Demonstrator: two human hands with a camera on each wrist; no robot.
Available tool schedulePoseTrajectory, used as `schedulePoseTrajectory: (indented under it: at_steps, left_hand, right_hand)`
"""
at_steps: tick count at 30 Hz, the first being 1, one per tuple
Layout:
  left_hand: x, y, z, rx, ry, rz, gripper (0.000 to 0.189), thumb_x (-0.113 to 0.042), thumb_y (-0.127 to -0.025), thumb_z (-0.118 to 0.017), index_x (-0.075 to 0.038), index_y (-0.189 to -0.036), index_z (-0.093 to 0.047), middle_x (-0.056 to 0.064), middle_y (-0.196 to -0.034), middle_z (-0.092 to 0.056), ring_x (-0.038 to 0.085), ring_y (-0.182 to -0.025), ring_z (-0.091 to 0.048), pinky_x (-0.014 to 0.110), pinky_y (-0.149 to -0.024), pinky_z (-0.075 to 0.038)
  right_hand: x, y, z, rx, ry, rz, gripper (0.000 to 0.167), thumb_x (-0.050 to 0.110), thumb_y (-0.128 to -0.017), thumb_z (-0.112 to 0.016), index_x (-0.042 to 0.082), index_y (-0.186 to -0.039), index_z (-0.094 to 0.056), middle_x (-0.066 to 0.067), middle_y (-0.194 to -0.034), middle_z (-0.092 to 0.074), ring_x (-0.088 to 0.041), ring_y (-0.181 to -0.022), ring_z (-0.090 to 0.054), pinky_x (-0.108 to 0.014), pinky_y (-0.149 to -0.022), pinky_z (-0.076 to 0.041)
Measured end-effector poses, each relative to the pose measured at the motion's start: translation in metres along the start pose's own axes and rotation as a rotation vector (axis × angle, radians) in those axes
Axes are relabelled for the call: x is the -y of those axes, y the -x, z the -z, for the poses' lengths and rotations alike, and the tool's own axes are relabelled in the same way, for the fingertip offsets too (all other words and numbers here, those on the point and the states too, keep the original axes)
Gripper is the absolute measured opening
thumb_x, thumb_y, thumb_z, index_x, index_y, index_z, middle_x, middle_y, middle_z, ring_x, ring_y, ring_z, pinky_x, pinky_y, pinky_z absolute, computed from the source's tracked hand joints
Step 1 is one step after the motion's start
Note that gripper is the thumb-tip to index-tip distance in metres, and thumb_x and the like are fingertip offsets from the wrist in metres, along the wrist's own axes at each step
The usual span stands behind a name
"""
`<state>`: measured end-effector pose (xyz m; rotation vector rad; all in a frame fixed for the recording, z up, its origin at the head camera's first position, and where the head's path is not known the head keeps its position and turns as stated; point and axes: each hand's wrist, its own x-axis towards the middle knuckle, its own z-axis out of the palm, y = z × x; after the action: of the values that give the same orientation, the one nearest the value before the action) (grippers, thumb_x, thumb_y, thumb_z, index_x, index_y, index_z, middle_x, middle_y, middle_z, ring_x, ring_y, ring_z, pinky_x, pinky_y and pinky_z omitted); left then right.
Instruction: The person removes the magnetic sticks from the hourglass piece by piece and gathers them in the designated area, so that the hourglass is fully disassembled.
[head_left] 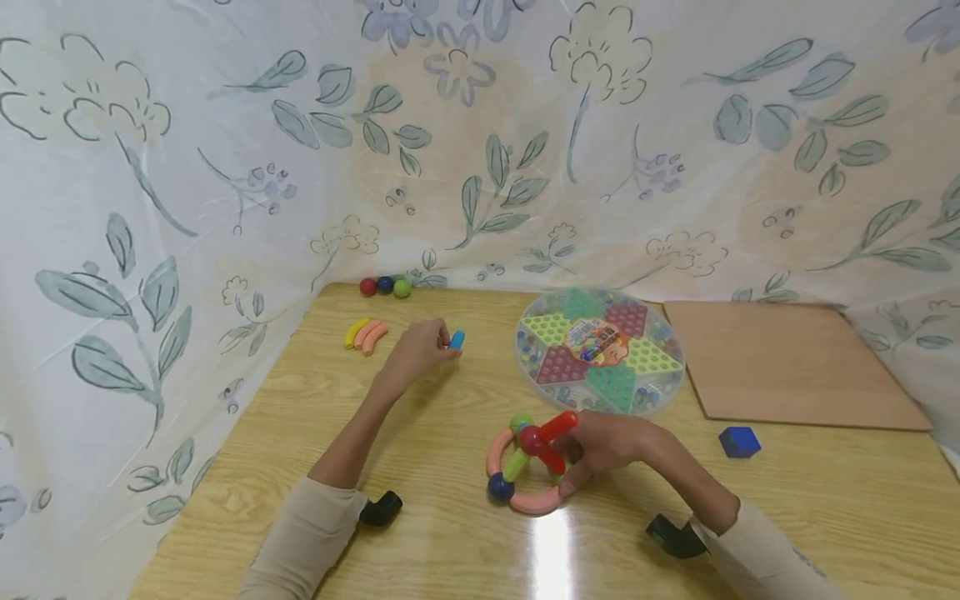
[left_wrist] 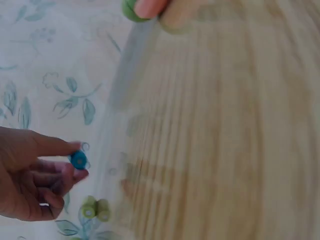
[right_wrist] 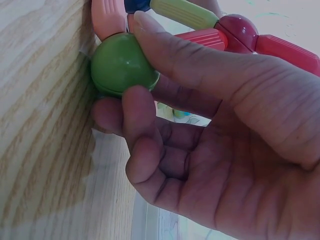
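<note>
My left hand [head_left: 420,354] pinches a short blue stick [head_left: 457,340] between thumb and fingertips; its round end [left_wrist: 78,159] faces the left wrist view. My right hand [head_left: 611,446] grips a ball-and-stick toy frame by a green ball [right_wrist: 122,65], thumb on one side and fingers beneath. Curved pink sticks [head_left: 536,502] form its ring, with a dark blue ball [head_left: 500,487] and another green ball [head_left: 522,423]. A yellow-green stick [head_left: 515,465] slants up to a red ball [head_left: 534,440], from which a red stick [head_left: 559,426] juts. My right fingers partly hide the frame.
Behind the frame lies a round, star-patterned marble game board [head_left: 555,387]. A brown board [head_left: 795,367] and a blue block [head_left: 739,442] are at right. At back left sit loose balls [head_left: 385,285] and curved yellow and pink sticks [head_left: 369,336]. A floral cloth [head_left: 480,167] hangs behind.
</note>
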<state>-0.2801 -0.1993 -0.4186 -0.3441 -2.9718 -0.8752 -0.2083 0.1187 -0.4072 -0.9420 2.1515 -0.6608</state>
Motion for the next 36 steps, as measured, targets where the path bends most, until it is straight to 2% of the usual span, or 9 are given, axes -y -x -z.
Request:
schedulePoseTrajectory:
  at_steps: [3,9,12,15,17,19,24,36]
  left_hand:
    - [0.008,-0.002,-0.009,-0.018,-0.022,0.017,0.026,-0.018,-0.097,-0.074,-0.003,-0.082,-0.059,0.003,-0.073,-0.054,0.014,-0.065,-0.047,0.024,-0.060,-0.038]
    - [0.011,0.000,-0.015,-0.061,-0.077,0.099,0.032,-0.021,-0.096,-0.077,-0.006,-0.079,-0.055,0.002,-0.072,-0.049,0.015,-0.064,-0.046,0.026,-0.056,-0.036]
    - [0.014,-0.001,-0.016,-0.088,-0.129,0.130,0.037,-0.028,-0.093,-0.081,-0.004,-0.084,-0.054,0.008,-0.082,-0.050,0.021,-0.074,-0.047,0.029,-0.058,-0.040]
    - [0.018,-0.001,-0.018,-0.131,-0.169,0.145,0.046,-0.036,-0.090,-0.083,-0.002,-0.097,-0.052,0.017,-0.099,-0.049,0.029,-0.090,-0.047,0.037,-0.065,-0.046]
    - [0.022,-0.002,-0.018,-0.144,-0.181,0.157,0.052,-0.040,-0.090,-0.082,-0.002,-0.105,-0.050,0.020,-0.107,-0.047,0.032,-0.095,-0.046,0.041,-0.068,-0.049]
    - [0.026,-0.003,-0.018,-0.139,-0.154,0.168,0.051,-0.038,-0.092,-0.080,0.000,-0.109,-0.050,0.021,-0.107,-0.050,0.033,-0.094,-0.049,0.041,-0.068,-0.050]
    - [0.031,-0.005,-0.017,-0.093,-0.096,0.166,0.039,-0.030,-0.099,-0.073,0.002,-0.107,-0.054,0.014,-0.093,-0.054,0.026,-0.081,-0.052,0.036,-0.067,-0.045]
    - [0.024,-0.005,-0.015,-0.087,-0.099,0.144,0.033,-0.025,-0.100,-0.071,0.004,-0.103,-0.055,0.011,-0.084,-0.049,0.024,-0.075,-0.047,0.033,-0.066,-0.040]
  right_hand:
    - [0.000,-0.001,0.000,0.001,-0.003,-0.005,0.021,0.023,-0.084,-0.088,0.016,-0.098,-0.074,0.007,-0.074,-0.055,-0.007,-0.071,-0.047,-0.023,-0.066,-0.039]
    - [-0.002,-0.003,-0.001,0.005,-0.009,0.005,0.023,0.022,-0.083,-0.088,0.016,-0.100,-0.074,0.008,-0.073,-0.054,-0.007,-0.070,-0.045,-0.022,-0.065,-0.038]
    - [-0.002,-0.003,-0.001,0.006,-0.007,0.005,0.022,0.023,-0.083,-0.088,0.016,-0.099,-0.074,0.008,-0.073,-0.054,-0.007,-0.070,-0.045,-0.022,-0.065,-0.038]
    - [-0.001,-0.002,-0.001,0.005,-0.005,0.001,0.021,0.023,-0.083,-0.088,0.016,-0.098,-0.074,0.008,-0.073,-0.053,-0.007,-0.070,-0.045,-0.023,-0.065,-0.038]
    - [-0.001,-0.002,-0.001,0.004,-0.008,0.001,0.021,0.022,-0.083,-0.088,0.016,-0.097,-0.074,0.008,-0.073,-0.053,-0.007,-0.070,-0.045,-0.023,-0.065,-0.038]
    - [-0.001,-0.001,-0.001,0.005,-0.010,0.008,0.021,0.022,-0.083,-0.088,0.016,-0.098,-0.074,0.008,-0.073,-0.054,-0.007,-0.069,-0.046,-0.022,-0.065,-0.038]
    - [-0.001,-0.001,0.000,0.008,-0.011,0.024,0.022,0.022,-0.084,-0.088,0.015,-0.099,-0.074,0.008,-0.072,-0.053,-0.006,-0.069,-0.045,-0.022,-0.064,-0.038]
    - [-0.004,-0.002,-0.001,0.003,-0.012,-0.001,0.021,0.022,-0.083,-0.088,0.015,-0.097,-0.074,0.007,-0.073,-0.054,-0.007,-0.070,-0.046,-0.023,-0.065,-0.039]
